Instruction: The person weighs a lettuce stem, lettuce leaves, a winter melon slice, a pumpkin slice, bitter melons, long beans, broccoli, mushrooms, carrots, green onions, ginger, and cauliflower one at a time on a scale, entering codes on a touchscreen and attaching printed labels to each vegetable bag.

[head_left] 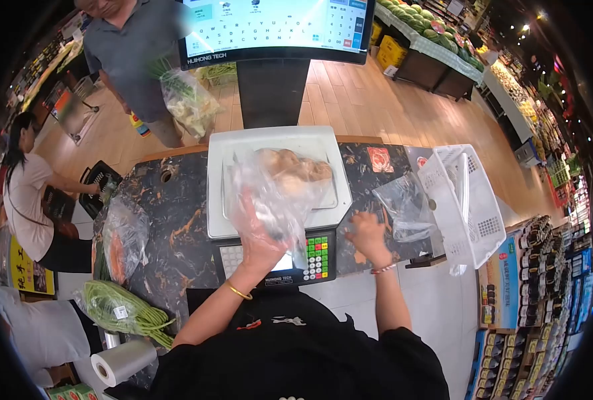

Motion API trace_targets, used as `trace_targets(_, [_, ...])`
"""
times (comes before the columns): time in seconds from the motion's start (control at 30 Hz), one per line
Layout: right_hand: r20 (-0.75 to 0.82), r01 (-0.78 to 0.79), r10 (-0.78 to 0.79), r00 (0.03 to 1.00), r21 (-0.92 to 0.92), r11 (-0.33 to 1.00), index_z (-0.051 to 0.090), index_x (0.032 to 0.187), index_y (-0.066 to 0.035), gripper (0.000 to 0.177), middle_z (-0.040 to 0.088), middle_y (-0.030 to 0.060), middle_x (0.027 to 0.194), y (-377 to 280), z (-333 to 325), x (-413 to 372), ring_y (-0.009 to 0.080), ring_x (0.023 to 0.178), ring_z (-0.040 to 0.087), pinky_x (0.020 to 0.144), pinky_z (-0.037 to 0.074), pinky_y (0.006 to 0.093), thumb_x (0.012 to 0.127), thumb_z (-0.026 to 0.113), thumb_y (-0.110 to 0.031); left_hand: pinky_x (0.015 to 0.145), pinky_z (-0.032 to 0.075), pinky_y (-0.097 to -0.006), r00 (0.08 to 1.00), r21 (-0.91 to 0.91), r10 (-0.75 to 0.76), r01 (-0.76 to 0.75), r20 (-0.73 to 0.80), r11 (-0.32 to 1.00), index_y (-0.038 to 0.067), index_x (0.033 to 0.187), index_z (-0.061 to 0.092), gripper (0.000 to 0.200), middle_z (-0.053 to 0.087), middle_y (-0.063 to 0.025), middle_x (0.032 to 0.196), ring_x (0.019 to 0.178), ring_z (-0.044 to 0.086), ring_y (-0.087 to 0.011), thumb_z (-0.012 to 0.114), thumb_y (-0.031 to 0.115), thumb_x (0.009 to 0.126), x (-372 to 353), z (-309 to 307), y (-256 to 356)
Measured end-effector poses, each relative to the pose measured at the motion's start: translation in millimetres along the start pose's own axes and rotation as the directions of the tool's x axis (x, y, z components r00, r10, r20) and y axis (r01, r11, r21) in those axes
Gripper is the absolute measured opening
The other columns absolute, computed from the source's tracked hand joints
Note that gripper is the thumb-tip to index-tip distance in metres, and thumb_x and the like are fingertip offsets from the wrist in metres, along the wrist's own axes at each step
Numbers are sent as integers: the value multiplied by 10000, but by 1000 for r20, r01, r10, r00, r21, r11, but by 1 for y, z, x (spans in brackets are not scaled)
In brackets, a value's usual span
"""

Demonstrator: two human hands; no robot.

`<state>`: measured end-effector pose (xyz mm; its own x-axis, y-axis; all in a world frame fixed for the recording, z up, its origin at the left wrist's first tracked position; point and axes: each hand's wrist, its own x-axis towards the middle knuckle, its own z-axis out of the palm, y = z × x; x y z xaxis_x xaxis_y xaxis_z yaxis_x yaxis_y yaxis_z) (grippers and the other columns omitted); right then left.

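A clear plastic bag of brown, roundish produce [293, 172] rests on the white pan of the weighing scale [336, 197]; its exact kind is hard to make out. My left hand [262, 243] grips the loose near end of that bag, its fingers partly veiled by the film. To the right of the scale, my right hand [368, 235] is over the dark marbled counter [176, 227], fingers spread and holding nothing. Between my arms is the scale's keypad [316, 259]. Just beyond the right hand lie crumpled clear plastic bags [406, 205].
A touch screen [273, 30] stands behind the scale. At right is a white basket [466, 200]. Bagged carrots [116, 247], bagged long green beans [123, 307] and a plastic roll [123, 362] sit at left. Across the counter, a person [126, 60] has bagged vegetables [190, 100].
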<state>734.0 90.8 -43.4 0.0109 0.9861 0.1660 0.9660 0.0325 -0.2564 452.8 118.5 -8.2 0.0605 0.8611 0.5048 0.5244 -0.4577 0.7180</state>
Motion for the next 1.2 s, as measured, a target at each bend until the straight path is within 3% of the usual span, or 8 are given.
trace_targets(0.27, [-81,38,-28,996,117,992,677,965,-51,209,648,118,1073,28,4,-19,347,1051,570,862,449,461,773,732,-113,1143,174,-554,993,70,115,-116,9,991,-63,1515,90,1301,230,-293,1513,1389,247,-452,903,389,606,22,-3,32])
trace_targets(0.4, [-408,272,-111,906,363,891,561,1237,6,595,571,177,1271,-68,-118,53,379,1217,517,1040,407,445,702,809,-74,1110,162,-577,984,70,170,-166,-45,984,-32,1509,120,1198,224,-272,1523,1389,235,-444,869,378,668,31,16,28])
trace_targets(0.57, [-253,521,-518,817,711,473,196,1545,-31,1134,368,179,1523,-142,-128,162,325,1390,377,1153,302,412,654,881,-178,1068,323,-484,984,-188,124,-147,-129,971,2,1425,380,704,447,-195,1407,1298,422,-351,723,223,852,58,17,33])
trace_targets(0.73, [-33,113,-632,775,990,87,217,1535,-47,980,517,138,1374,-166,-108,211,188,1200,538,980,473,344,768,826,-96,883,515,-360,984,-935,-163,118,66,335,-9,1251,551,285,615,-85,1149,997,610,-186,513,120,999,95,-47,20])
trace_targets(0.8, [-188,259,-280,941,934,245,303,1489,-55,805,597,82,1196,-171,-112,205,161,1082,583,923,494,311,828,762,-53,845,538,-385,965,-979,-229,159,126,128,30,1117,593,178,618,-50,931,835,602,-161,498,146,1021,116,-87,4])
trace_targets(0.87, [-321,321,-22,947,936,144,339,1451,-54,664,600,37,1060,-177,-123,194,112,947,600,784,514,245,888,690,-29,719,543,-358,873,-938,-485,204,45,280,51,1041,598,114,585,-23,833,747,576,-133,538,135,991,151,-113,20])
trace_targets(1.1, [-246,225,29,969,924,309,291,1465,-21,612,601,38,917,-113,-126,120,78,733,551,643,448,220,931,587,21,611,470,-303,882,-718,-365,44,-300,695,69,902,557,78,563,-41,785,709,553,-119,488,36,918,260,8,25])
trace_targets(1.2, [-173,160,10,985,932,326,288,1472,4,617,615,51,984,-57,-95,110,110,818,582,717,484,238,933,588,14,549,419,-272,996,-999,-92,15,19,-42,81,891,582,98,580,-5,803,653,499,-86,492,87,932,218,93,32])
